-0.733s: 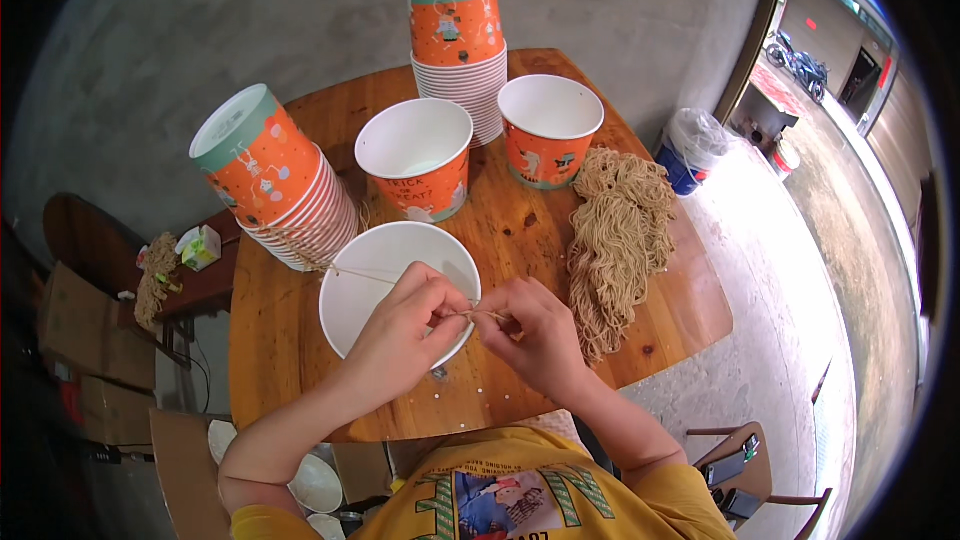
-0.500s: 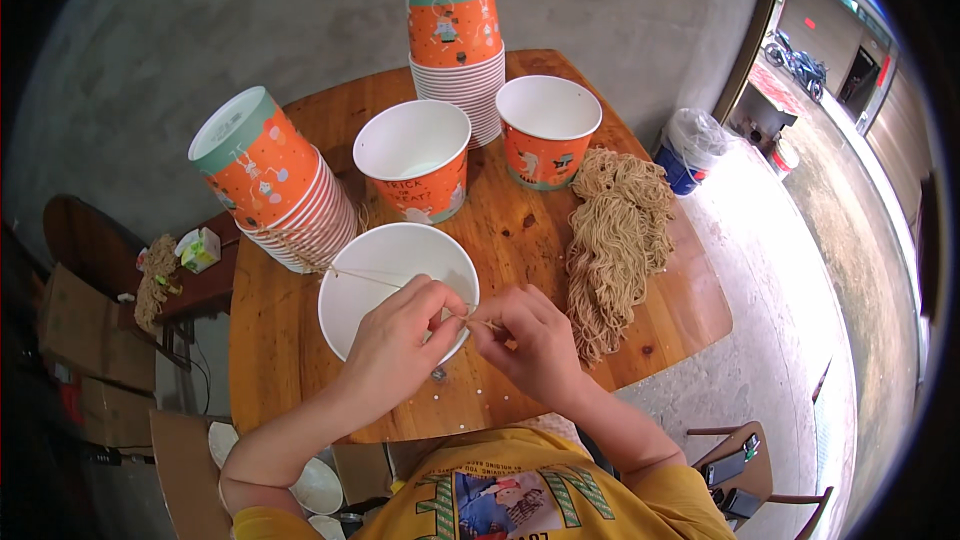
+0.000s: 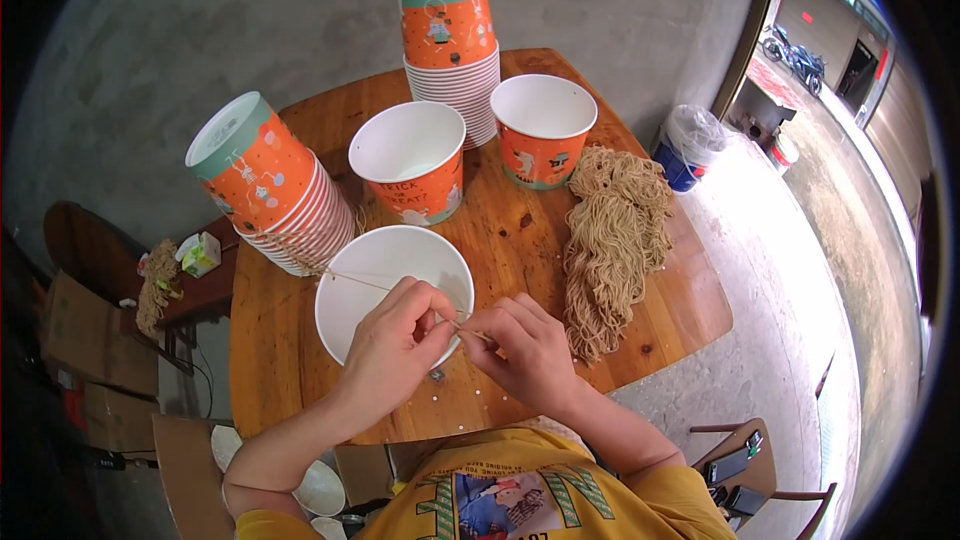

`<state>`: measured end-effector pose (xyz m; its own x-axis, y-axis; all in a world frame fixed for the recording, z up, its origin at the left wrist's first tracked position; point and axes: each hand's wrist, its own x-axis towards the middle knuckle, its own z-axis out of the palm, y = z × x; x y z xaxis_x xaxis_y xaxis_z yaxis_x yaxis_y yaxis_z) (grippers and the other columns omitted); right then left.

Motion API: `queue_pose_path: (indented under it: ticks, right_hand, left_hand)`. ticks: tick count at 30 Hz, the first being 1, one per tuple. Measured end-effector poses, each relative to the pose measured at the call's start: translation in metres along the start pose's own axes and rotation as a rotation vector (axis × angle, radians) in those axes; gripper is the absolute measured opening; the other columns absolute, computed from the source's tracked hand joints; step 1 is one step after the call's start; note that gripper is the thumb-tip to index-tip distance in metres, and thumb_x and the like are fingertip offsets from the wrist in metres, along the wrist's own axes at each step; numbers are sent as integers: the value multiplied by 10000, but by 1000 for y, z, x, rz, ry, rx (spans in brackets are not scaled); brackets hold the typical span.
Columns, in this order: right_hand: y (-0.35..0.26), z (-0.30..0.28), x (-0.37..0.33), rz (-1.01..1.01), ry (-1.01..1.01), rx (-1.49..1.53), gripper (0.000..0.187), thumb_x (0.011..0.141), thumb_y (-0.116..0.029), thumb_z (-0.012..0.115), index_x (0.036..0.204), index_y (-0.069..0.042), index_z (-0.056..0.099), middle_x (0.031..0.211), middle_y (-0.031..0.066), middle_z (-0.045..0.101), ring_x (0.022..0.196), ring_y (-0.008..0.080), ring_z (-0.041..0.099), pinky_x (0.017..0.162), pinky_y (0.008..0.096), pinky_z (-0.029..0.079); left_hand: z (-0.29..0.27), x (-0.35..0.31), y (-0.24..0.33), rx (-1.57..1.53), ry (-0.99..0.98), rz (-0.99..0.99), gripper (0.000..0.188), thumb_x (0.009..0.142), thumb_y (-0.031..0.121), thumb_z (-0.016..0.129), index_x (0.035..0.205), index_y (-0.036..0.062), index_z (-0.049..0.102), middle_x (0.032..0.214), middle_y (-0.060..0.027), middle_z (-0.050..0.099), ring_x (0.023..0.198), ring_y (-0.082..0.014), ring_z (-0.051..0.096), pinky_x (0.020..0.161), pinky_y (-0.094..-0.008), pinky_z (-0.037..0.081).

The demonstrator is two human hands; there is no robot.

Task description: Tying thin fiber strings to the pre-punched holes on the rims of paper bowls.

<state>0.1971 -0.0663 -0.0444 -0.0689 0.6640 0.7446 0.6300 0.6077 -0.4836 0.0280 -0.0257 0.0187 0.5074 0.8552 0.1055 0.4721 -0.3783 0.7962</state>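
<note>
Over the near right rim of a white-lined paper bucket (image 3: 365, 260), my two hands pinch a thin tan cord (image 3: 357, 281). My left hand (image 3: 395, 345) has thumb and forefinger pressed together on it. Close beside, my right hand (image 3: 522, 348) grips the cord too, a short twisted piece showing between the fingertips. From my left hand the cord runs across the bucket's mouth to the foot of a leaning stack of orange buckets (image 3: 262, 175). A thick hank of tan yarn (image 3: 618, 250) lies on the table right of my right hand.
Two upright orange buckets, one at mid-table (image 3: 415, 185) and one further right (image 3: 545, 145), stand before a tall upside-down bucket stack (image 3: 450, 35). All rest on a wooden table (image 3: 520, 250) by a grey wall. A chair with phones (image 3: 735, 465) is at lower right.
Both hands have shifted slightly, still pinching the cord near each other. The view has moved a little; the buckets and yarn stay in place.
</note>
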Motion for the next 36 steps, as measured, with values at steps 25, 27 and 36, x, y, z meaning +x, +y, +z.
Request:
queue_pose_path:
  ticks: [25, 27, 36]
  right_hand:
    - [2, 3, -3, 498, -14, 447, 93, 884, -63, 658, 952, -23, 609, 779, -8, 571, 657, 33, 494, 586, 198, 419]
    - [4, 3, -3, 531, -25, 483, 85, 893, -69, 653, 946, -20, 608, 784, -21, 572, 664, 24, 486, 585, 194, 413]
    - [4, 5, -4, 586, -34, 570, 82, 908, -88, 649, 938, -22, 609, 782, -49, 576, 669, 5, 474, 582, 180, 397]
  left_hand:
    - [8, 5, -17, -257, -61, 67, 287, 877, -13, 591, 1087, 43, 403, 877, -45, 589, 810, -129, 589, 764, -285, 484]
    - [7, 5, -17, -279, -71, 40, 325, 881, -13, 587, 1132, 41, 388, 900, -51, 595, 825, -132, 589, 782, -292, 480]
    - [9, 6, -23, -333, -78, -8, 337, 900, -14, 542, 1207, 32, 407, 936, -66, 606, 890, -145, 600, 839, -301, 477]
